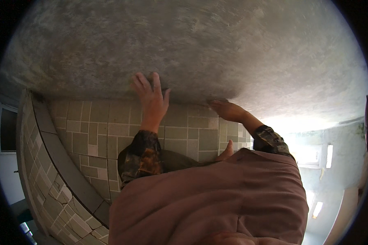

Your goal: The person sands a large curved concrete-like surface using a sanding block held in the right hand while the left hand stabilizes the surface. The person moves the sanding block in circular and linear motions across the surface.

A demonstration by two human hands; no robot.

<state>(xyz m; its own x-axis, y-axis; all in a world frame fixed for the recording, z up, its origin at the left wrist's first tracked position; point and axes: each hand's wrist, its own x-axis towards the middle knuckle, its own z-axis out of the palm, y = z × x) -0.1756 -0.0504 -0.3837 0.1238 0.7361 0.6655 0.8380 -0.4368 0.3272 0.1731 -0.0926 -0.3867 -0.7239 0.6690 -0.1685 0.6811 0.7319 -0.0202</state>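
A grey, mottled plaster wall rises in front of me. My left hand is up against it with the fingers spread, and nothing shows in its grasp. To the right, my right hand lies low by the wall's foot. Its fingers are stretched toward the surface, seen nearly edge-on, with a dark shadow beside the fingertips. Whatever may lie under that palm is hidden. Both forearms wear dark patterned sleeves.
Greenish-grey tiles cover the floor below the wall, and a bare foot rests there. On the left, a dark stone edging borders cracked tiles. Bright light enters at the right by a window.
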